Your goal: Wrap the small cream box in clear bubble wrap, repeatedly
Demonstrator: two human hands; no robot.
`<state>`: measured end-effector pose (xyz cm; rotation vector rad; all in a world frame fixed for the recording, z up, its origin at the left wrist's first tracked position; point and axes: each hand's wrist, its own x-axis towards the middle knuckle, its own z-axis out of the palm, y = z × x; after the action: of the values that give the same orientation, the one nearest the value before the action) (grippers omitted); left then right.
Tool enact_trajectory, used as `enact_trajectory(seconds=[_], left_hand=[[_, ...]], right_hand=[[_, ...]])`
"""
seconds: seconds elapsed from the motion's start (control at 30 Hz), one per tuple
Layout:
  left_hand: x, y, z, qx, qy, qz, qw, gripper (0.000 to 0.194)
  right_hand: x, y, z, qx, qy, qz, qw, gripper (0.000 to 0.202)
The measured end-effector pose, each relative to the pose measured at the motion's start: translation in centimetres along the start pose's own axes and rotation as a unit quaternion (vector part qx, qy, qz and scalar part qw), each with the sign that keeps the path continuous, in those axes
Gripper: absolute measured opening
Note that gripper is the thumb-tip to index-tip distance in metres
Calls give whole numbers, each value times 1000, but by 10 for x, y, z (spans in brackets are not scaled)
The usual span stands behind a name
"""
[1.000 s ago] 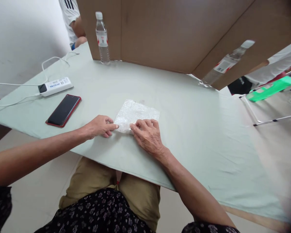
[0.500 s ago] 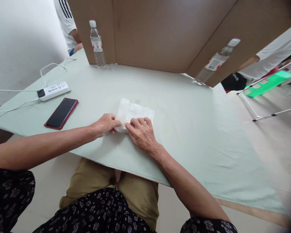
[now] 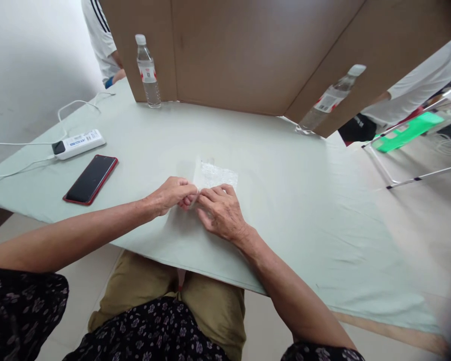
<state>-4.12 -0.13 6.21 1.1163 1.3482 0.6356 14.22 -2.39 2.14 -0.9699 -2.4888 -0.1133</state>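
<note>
Centrally in the head view, a small sheet of clear bubble wrap (image 3: 218,175) sits at the near middle of a table (image 3: 285,210) covered with pale green cloth. The left hand (image 3: 183,194) pinches the near left corner of the sheet between thumb and bent fingers, and the sheet's left edge looks raised. The right hand (image 3: 221,210) lies palm down over the near edge of the sheet, fingers bent and close together, thumb apart from them; whether it grips the sheet or only presses it, I cannot tell. The two hands nearly meet at the fingertips.

On the left of the table, a dark-screened phone (image 3: 90,179) in a red case lies flat, with a white power strip (image 3: 78,144) just beyond it and white cables (image 3: 75,103) running from there. Across the far side stands a folded brown cardboard panel (image 3: 229,55). One clear bottle (image 3: 148,75) with a white cap stands before its left part; another clear bottle (image 3: 328,103) is before its right part, slanting in the view.

Past the panel, a person in a white striped sleeve (image 3: 99,37) shows at far left, and another white sleeve (image 3: 428,75) at far right. Right of the table are a bright green object (image 3: 409,131) and a metal frame (image 3: 385,165).
</note>
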Motion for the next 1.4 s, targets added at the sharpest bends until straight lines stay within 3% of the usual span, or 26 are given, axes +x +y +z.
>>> enact_trajectory(seconds=[0.1, 0.17, 0.2, 0.3, 0.37, 0.43, 0.63, 0.73, 0.8, 0.93, 1.1, 1.27, 1.4], left_hand=[[-3, 0, -2, 44, -38, 29, 998, 14], [-4, -7, -2, 140, -28, 105, 984, 20], [-3, -12, -1, 206, -10, 170, 964, 21], [1, -29, 2, 354, 46, 362, 861, 20], [3, -38, 4, 381, 60, 435, 814, 18], [4, -45, 4, 375, 59, 471, 796, 16], [3, -54, 8, 358, 78, 492, 790, 15], [9, -56, 10, 357, 86, 508, 779, 15], [13, -58, 12, 352, 89, 521, 772, 16], [20, -62, 13, 328, 100, 548, 763, 18], [22, -64, 12, 316, 103, 562, 758, 16], [23, -63, 11, 317, 85, 574, 750, 14], [24, -62, 12, 328, 67, 573, 748, 15]], right_hand=[[-2, 8, -6, 79, -10, 24, 997, 14], [-3, 14, -9, 131, -13, 41, 990, 15], [-4, 17, -10, 156, -11, 46, 987, 16], [-4, 27, -17, 209, 30, 81, 974, 14], [-8, 34, -25, 217, 77, 144, 963, 13], [-17, 40, -36, 212, 90, 234, 945, 13], [-57, 35, -50, 253, -73, 456, 850, 39], [-57, 23, -43, 311, -85, 525, 788, 67], [-48, 17, -36, 327, -72, 555, 762, 85], [-31, 15, -16, 324, -11, 551, 769, 102], [-29, 15, 6, 331, 60, 507, 794, 91], [-26, 8, 6, 351, 96, 515, 776, 83], [-17, 3, 4, 431, 128, 510, 733, 87]])
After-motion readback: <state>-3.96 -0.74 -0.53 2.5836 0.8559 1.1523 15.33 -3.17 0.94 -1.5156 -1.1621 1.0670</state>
